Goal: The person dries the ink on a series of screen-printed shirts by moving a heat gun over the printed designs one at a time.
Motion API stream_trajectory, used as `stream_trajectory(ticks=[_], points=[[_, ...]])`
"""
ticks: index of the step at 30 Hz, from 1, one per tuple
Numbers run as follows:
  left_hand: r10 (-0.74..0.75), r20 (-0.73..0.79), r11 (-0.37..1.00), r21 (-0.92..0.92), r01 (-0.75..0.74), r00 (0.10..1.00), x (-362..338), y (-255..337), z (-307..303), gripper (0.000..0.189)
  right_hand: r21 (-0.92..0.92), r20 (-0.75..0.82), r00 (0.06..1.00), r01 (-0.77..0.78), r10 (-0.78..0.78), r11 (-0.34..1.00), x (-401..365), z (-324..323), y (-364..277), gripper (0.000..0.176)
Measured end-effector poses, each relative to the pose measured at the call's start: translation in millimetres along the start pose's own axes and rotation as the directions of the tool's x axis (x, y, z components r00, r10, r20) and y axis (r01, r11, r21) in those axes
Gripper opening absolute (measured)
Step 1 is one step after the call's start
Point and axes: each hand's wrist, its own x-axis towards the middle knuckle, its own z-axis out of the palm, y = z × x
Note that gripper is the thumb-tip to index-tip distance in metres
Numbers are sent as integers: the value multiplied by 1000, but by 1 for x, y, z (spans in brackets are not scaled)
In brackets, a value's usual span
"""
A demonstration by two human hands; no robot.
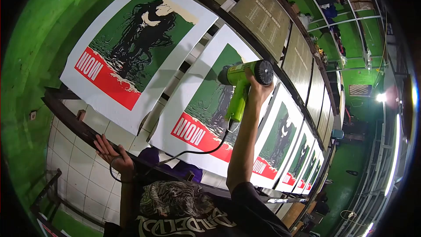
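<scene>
My right hand (259, 87) is wrapped round the handle of a green heat gun (238, 96), whose black nozzle points left over a printed white shirt (215, 109). The print is green and black with a red band. Its black cord (206, 152) runs down and left toward my left hand (115, 154). That hand lies with fingers stretched out against the dark metal rail (90, 132) of the table. Another shirt (131, 52) with the same print lies to the left. Part of the nearer print is hidden behind the heat gun.
More printed shirts (280, 136) continue in a row to the right. Olive printed panels (262, 19) line the far side beyond a dark rail. Purple cloth (189, 171) hangs under the near edge. Metal shelving (346, 22) stands at the upper right, and a green wall (30, 61) is at left.
</scene>
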Motion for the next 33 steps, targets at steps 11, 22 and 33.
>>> stream_trajectory(ticks=[11, 22, 33], points=[[3, 3, 1000, -8, -3, 1000, 1, 5, -2, 60, -4, -1, 999, -34, 34, 999, -7, 2, -9, 55], [9, -9, 1000, 10, -9, 1000, 1, 5, -1, 60, -12, 29, 996, -84, 84, 996, -13, -9, -15, 61], [14, -22, 1000, -1, -14, 1000, 2, 5, -1, 59, -57, -43, 999, 11, -14, 998, -10, -17, -1, 59]])
